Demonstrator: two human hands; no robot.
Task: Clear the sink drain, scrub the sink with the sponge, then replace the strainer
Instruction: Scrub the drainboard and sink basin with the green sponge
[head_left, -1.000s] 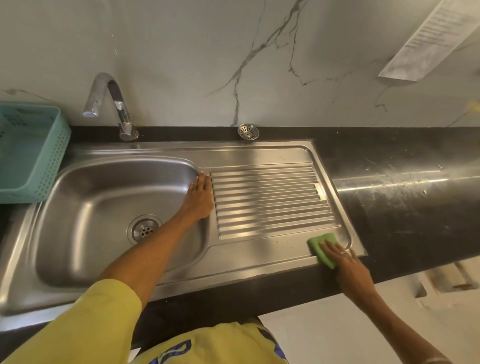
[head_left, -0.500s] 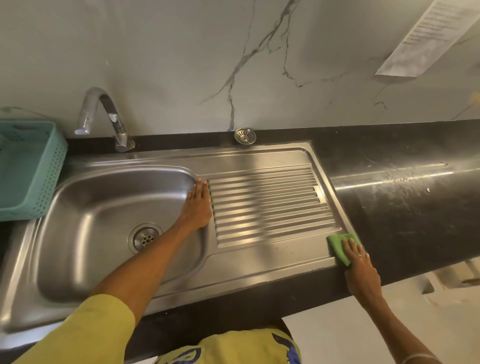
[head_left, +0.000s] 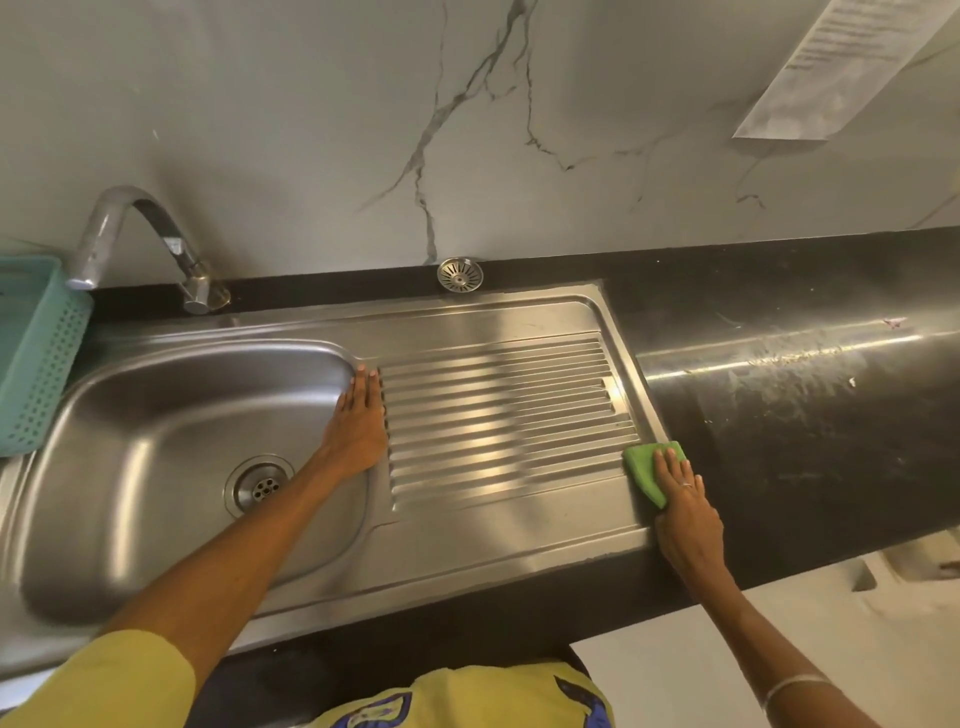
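- The scrubbing step is in hand, by my reading; the right hand (head_left: 685, 512) lies flat with fingers straight on the green sponge (head_left: 649, 467), pressing it onto the right edge of the steel drainboard (head_left: 498, 410), right of centre in the frame, just where the steel meets the black tabletop (head_left: 789, 415).
- The left hand (head_left: 358, 421) holds nothing; its fingers are straight and together, palm resting on the ridge between the sink basin (head_left: 156, 436) and the drainboard ribs, near the middle of the frame; it looks like a brace rather than a working hand.
- The strainer (head_left: 460, 274) sits apart from the sink, on the dark ledge against the marble wall, upper centre; the drain (head_left: 258, 486) in the basin floor is open, lower left of centre, with no debris that I can make out, so clearing seems done.
- A curved tap (head_left: 140, 244) stands at upper left, beside a teal basket (head_left: 36, 353) at the left edge.
- Next, I judge, the sponge must travel across the ribs and down into the basin; firm flat pressure along the grooves would suit; only afterwards does the strainer need lifting from the ledge and seating in the drain.
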